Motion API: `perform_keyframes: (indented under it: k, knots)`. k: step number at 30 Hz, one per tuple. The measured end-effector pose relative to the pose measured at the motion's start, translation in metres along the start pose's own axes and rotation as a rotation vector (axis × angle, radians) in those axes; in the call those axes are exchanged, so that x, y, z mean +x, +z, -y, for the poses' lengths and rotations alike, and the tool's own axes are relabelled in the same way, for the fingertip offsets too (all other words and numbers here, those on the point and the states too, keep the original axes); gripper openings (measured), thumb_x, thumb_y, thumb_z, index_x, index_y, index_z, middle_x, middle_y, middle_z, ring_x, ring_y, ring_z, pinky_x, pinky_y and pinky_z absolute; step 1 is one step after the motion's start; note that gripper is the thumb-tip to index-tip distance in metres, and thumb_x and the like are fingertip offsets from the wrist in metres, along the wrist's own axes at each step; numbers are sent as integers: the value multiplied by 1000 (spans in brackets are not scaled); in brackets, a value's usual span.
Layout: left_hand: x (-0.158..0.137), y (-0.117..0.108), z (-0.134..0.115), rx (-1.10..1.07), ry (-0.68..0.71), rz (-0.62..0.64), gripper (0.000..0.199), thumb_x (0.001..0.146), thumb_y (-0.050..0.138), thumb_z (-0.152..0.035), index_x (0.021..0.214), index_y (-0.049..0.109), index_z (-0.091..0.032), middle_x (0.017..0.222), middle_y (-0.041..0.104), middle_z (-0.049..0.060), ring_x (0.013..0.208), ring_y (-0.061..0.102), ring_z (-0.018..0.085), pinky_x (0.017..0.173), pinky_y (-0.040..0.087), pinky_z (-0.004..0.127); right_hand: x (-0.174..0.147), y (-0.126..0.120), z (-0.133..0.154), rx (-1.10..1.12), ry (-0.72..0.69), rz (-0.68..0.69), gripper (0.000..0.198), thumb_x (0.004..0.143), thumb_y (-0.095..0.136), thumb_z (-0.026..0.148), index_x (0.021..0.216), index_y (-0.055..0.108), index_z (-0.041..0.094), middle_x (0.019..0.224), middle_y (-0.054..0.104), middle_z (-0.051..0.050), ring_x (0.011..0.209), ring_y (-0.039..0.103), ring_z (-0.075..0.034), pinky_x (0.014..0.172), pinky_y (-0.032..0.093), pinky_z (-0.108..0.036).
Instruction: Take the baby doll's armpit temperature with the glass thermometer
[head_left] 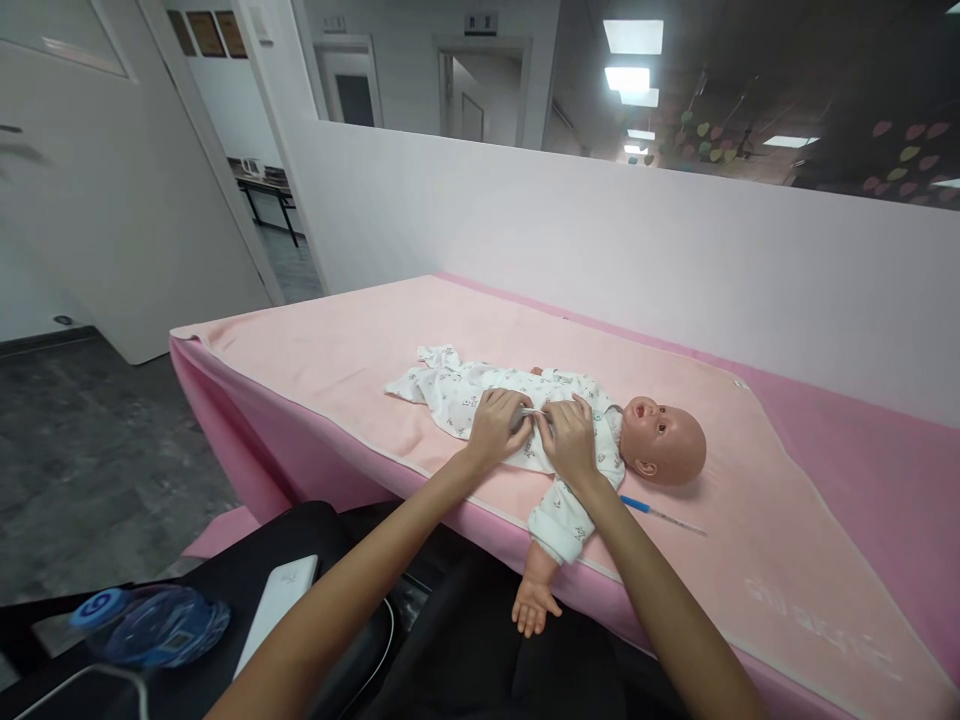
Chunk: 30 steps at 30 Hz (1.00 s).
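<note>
A baby doll (667,440) lies on its back on a pink towel, its head to the right. It wears a white printed outfit (450,395), with one sleeved arm hanging over the table's near edge. My left hand (496,425) and my right hand (568,437) rest on the doll's front, close together. Between them runs a short white tie (531,411), its ends pinched in the fingers of both hands. A thin thermometer with a blue end (664,514) lies beside the doll's head, to the right of my right forearm.
The pink towel (315,350) covers the table up to a white wall with a wide window (712,100). At lower left, a water bottle (154,622) and a white slab-shaped object (279,605) lie on a black seat (345,610). An open door (127,180) stands at the far left.
</note>
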<state>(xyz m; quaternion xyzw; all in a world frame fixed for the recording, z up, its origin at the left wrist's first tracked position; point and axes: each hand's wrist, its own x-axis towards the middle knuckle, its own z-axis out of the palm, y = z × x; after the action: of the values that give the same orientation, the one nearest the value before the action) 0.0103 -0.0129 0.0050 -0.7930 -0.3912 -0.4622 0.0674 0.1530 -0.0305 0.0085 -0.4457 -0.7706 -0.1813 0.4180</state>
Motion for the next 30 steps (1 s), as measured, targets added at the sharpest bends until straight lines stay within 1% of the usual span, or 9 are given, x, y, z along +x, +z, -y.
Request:
perform_keyframes:
  k: [6, 11, 14, 21, 27, 30]
  knots:
    - [-1, 1, -1, -2, 4, -40, 6, 78, 47, -25, 80, 48, -20, 75, 58, 2, 74, 51, 17, 75, 36, 34, -1, -1, 1, 6, 20, -45, 18, 89, 41, 25, 76, 51, 20, 67, 61, 1, 66, 55, -13, 99, 28, -37]
    - [-2, 0, 0, 13, -7, -24, 4, 76, 45, -21, 78, 49, -20, 74, 59, 2, 73, 51, 18, 75, 35, 35, -1, -1, 1, -12, 16, -38, 18, 89, 42, 26, 75, 52, 20, 67, 62, 1, 65, 55, -13, 98, 29, -37]
    - [-2, 0, 0, 16, -25, -16, 8, 74, 43, -17, 77, 50, -20, 74, 59, 2, 73, 51, 18, 76, 34, 35, -1, -1, 1, -16, 15, -33, 19, 89, 42, 26, 75, 52, 20, 67, 62, 0, 65, 56, -13, 97, 30, -37]
    - [-3, 1, 2, 14, -35, -41, 10, 73, 43, -16, 75, 52, -20, 69, 58, 1, 70, 51, 17, 75, 34, 35, -1, -2, 1, -27, 14, -32, 19, 89, 42, 27, 75, 53, 19, 66, 62, 1, 66, 56, -12, 97, 30, -35]
    - [-3, 1, 3, -42, -61, -31, 12, 76, 43, -17, 77, 54, -21, 69, 57, 0, 71, 51, 16, 73, 35, 33, -3, -1, 0, -26, 7, -34, 22, 90, 41, 27, 74, 54, 19, 65, 61, 0, 66, 56, -12, 96, 31, -35]
    - [-3, 0, 4, -85, -83, -30, 12, 75, 44, -16, 77, 55, -21, 68, 57, 0, 71, 51, 16, 73, 36, 33, -3, 0, -1, -19, 6, -31, 22, 90, 40, 27, 74, 54, 20, 66, 61, 0, 67, 56, -13, 96, 31, -36]
